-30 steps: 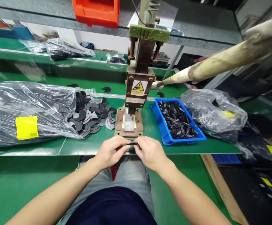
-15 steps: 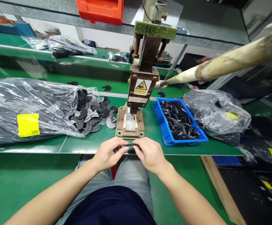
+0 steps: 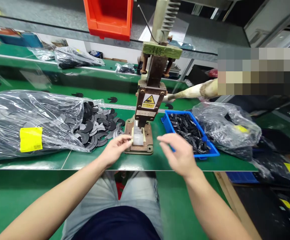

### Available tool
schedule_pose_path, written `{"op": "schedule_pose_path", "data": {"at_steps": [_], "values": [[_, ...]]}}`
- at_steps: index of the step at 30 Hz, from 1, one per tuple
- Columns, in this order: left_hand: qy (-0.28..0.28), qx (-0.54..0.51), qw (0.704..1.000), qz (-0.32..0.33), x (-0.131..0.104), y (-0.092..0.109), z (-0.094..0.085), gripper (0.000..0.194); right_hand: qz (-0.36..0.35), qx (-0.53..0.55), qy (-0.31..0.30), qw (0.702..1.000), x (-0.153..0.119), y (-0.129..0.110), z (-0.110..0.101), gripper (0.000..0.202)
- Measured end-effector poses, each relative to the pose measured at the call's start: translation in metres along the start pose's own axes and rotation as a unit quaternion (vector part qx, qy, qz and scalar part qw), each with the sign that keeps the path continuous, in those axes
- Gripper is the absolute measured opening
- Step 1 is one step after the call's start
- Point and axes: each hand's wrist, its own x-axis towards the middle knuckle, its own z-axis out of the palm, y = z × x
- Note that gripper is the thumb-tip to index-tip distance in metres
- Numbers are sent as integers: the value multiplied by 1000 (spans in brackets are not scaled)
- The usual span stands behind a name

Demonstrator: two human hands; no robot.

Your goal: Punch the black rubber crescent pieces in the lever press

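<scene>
Green workbench [image 3: 77, 160] seen from the worker's head, below a grey shelf [image 3: 42, 26] that carries an orange-red bin [image 3: 109, 31]. Centrally placed is a hand press [image 3: 155, 71], its front bearing a yellow-and-black warning label [image 3: 149, 100]; a coil spring [image 3: 171, 15] shows near its top, and a pale lever [image 3: 193, 92] runs off to the right, its outer part masked by a pixellated patch. At the foot of the press, a brown base [image 3: 148, 131] carries a pale plate [image 3: 138, 138] below the ram. The left hand [image 3: 116, 148] lies at the left front of the base, thumb and forefinger drawn close together beside the plate; whether they pinch anything cannot be told. The right hand [image 3: 181, 155], somewhat blurred, hangs between the base and a blue tray [image 3: 168, 125], overlapping the tray's near corner in this view, with thumb and forefinger loosely parted. Small black parts [image 3: 188, 128] fill the tray. Left of the press, curved grey and black pieces [image 3: 94, 128] spill in a heap from the mouth of a clear plastic bag [image 3: 54, 123] with a yellow tag [image 3: 31, 139]. Beyond the tray lies a second bag [image 3: 225, 123]; behind the bench, dark notched pieces [image 3: 112, 99] are spaced along a green strip [image 3: 94, 88].
</scene>
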Motion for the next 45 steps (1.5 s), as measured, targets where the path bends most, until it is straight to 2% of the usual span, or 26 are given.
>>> {"op": "schedule_pose_path", "data": {"at_steps": [3,5,6,8,10,14,16,19,24,27,29,31,33,35,38,40,43,45], "values": [[74,41,995,61,36,-6,-9,39,55,42,191,979,36,6,-36,19],[71,81,990,89,57,-13,-12,36,38,113,281,952,63,0,-54,27],[60,120,986,104,65,-16,-13,32,13,158,299,941,76,-6,-61,33],[26,230,962,144,76,-21,-14,23,-46,236,292,926,99,-19,-69,45],[-14,341,920,193,82,-21,-15,16,-87,269,262,923,117,-30,-72,49],[-102,451,847,263,88,-12,-16,19,-110,263,238,928,131,-40,-64,31],[-125,467,828,282,89,-7,-16,21,-110,243,256,929,125,-41,-56,21],[-126,456,831,294,86,-5,-16,22,-102,209,281,931,96,-43,-38,11],[-102,448,843,279,80,-10,-12,21,-73,155,239,956,24,-34,-3,17],[-91,466,844,249,80,-6,-20,21,-73,134,237,959,4,-25,9,16],[-72,484,840,235,80,3,-35,24,-77,138,250,955,3,-21,13,15],[-53,516,821,238,77,14,-55,25,-79,143,267,950,7,-20,16,14],[-58,563,788,243,70,23,-76,24,-85,144,288,943,11,-20,19,15],[-95,610,750,237,58,28,-91,24,-93,142,305,937,13,-21,22,17],[-153,658,704,220,42,26,-96,41,-82,137,333,929,15,-22,28,22],[-168,674,687,211,38,21,-92,52,-73,135,343,927,15,-23,29,26],[-178,681,679,209,42,15,-88,51,-73,131,350,925,15,-22,30,27],[-188,672,684,213,49,13,-89,45,-72,125,350,925,16,-21,30,26]]}}
